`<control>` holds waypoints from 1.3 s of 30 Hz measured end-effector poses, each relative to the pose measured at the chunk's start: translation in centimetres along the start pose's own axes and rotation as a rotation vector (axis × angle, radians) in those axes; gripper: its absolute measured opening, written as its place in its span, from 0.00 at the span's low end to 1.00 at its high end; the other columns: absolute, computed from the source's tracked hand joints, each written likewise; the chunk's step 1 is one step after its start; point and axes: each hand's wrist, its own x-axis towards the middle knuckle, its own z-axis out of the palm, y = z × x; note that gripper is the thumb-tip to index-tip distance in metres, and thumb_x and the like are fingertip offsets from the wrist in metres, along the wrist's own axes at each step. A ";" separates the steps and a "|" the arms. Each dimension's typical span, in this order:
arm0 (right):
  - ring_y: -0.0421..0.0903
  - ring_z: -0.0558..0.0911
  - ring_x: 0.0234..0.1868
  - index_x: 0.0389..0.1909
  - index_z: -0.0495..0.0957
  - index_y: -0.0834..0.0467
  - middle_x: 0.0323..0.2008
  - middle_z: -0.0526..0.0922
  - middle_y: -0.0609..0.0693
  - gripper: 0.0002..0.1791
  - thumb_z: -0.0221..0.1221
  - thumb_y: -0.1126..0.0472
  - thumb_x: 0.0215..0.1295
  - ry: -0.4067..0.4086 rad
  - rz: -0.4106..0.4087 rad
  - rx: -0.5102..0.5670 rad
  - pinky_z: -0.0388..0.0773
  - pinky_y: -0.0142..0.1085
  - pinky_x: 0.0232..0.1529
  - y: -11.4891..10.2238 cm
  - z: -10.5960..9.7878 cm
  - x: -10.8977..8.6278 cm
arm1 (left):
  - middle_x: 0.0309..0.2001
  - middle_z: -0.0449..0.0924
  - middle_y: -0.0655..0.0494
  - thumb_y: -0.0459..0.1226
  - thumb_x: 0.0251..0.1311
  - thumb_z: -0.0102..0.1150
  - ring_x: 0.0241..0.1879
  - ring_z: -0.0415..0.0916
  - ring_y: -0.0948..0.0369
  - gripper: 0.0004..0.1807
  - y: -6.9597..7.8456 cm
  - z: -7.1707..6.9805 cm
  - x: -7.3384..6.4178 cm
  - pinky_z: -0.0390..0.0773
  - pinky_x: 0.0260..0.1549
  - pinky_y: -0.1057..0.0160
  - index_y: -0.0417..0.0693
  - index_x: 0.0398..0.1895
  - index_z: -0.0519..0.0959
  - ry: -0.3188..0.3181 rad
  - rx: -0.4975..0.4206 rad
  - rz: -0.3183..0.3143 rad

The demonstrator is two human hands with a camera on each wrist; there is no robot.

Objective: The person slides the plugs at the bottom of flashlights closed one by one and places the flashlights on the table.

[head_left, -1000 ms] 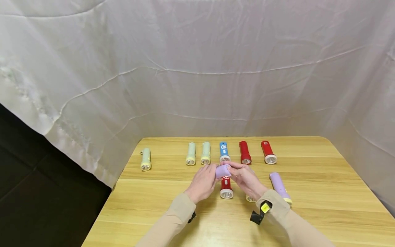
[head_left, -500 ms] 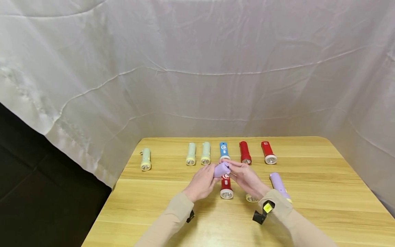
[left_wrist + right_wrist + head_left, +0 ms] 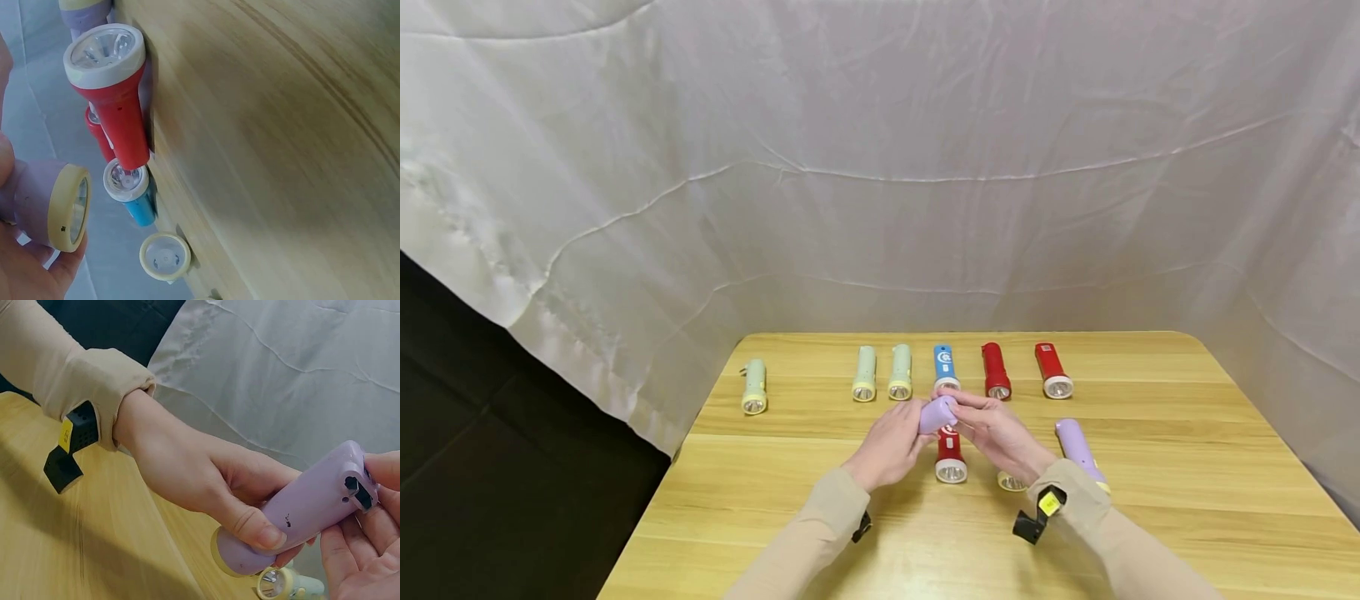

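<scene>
My left hand (image 3: pixel 887 442) grips a lilac flashlight (image 3: pixel 935 415) above the middle of the table, its fingers wrapped round the body near the head. In the right wrist view the left thumb (image 3: pixel 253 528) lies along the lilac barrel. My right hand (image 3: pixel 996 433) pinches the tail end, where dark openings show beside a small lilac piece. The cream-rimmed lens (image 3: pixel 75 209) appears in the left wrist view. A red flashlight (image 3: pixel 951 458) with a white rim lies below the hands, partly covered by them. Beside the right wrist lies another lilac flashlight (image 3: pixel 1075 442).
Along the back lie two pale green flashlights (image 3: pixel 865 371), a blue one (image 3: pixel 944 367), a dark red one (image 3: pixel 996 371) and a red, white-rimmed one (image 3: pixel 1052 371). Another green flashlight (image 3: pixel 755 387) is at the left. A yellow-rimmed flashlight (image 3: pixel 1011 482) is mostly hidden under the right forearm.
The held flashlight has tilted slightly and shifted a little left. Its dark tail opening, visible half a second ago, is now mostly covered by the right thumb. The flashlights on the table have not moved.
</scene>
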 end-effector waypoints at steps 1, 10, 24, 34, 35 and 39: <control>0.33 0.80 0.60 0.65 0.75 0.55 0.60 0.84 0.41 0.21 0.56 0.63 0.73 0.001 0.002 0.007 0.71 0.32 0.69 0.1 0.0 0.0 | 0.59 0.80 0.51 0.46 0.73 0.53 0.59 0.77 0.57 0.23 0.0 0.0 0.0 0.77 0.64 0.56 0.44 0.63 0.67 -0.003 0.003 0.001; 0.35 0.83 0.56 0.65 0.75 0.59 0.55 0.87 0.42 0.20 0.55 0.67 0.73 0.009 -0.004 0.077 0.79 0.27 0.60 0.2 0.0 -0.1 | 0.60 0.79 0.51 0.46 0.73 0.53 0.60 0.76 0.57 0.24 0.0 0.0 0.0 0.75 0.67 0.56 0.44 0.65 0.66 -0.030 0.023 0.003; 0.35 0.83 0.53 0.50 0.87 0.47 0.49 0.88 0.40 0.13 0.59 0.63 0.72 0.053 -0.014 0.029 0.80 0.26 0.58 0.1 0.0 0.1 | 0.59 0.79 0.52 0.46 0.73 0.53 0.59 0.76 0.58 0.24 0.4 -0.2 0.1 0.75 0.67 0.57 0.44 0.65 0.67 -0.047 0.014 0.006; 0.35 0.84 0.52 0.57 0.83 0.53 0.49 0.88 0.41 0.15 0.58 0.60 0.73 0.086 0.003 0.041 0.81 0.26 0.57 -0.1 0.3 0.2 | 0.59 0.80 0.52 0.45 0.73 0.54 0.58 0.77 0.57 0.22 0.1 -0.2 0.0 0.78 0.63 0.56 0.45 0.64 0.68 -0.039 -0.060 -0.003; 0.35 0.84 0.52 0.58 0.82 0.53 0.50 0.88 0.41 0.15 0.58 0.59 0.74 0.085 0.007 0.046 0.81 0.26 0.57 -0.1 0.3 0.2 | 0.58 0.80 0.52 0.45 0.73 0.54 0.58 0.78 0.57 0.22 0.0 -0.2 0.0 0.79 0.62 0.56 0.45 0.64 0.68 -0.036 -0.077 0.001; 0.36 0.84 0.53 0.55 0.83 0.50 0.52 0.87 0.42 0.14 0.55 0.56 0.76 0.068 0.017 0.083 0.81 0.27 0.58 -0.4 0.3 0.1 | 0.56 0.80 0.51 0.45 0.73 0.54 0.55 0.79 0.57 0.21 -0.5 -0.2 -0.1 0.81 0.58 0.57 0.46 0.63 0.69 -0.034 -0.168 0.014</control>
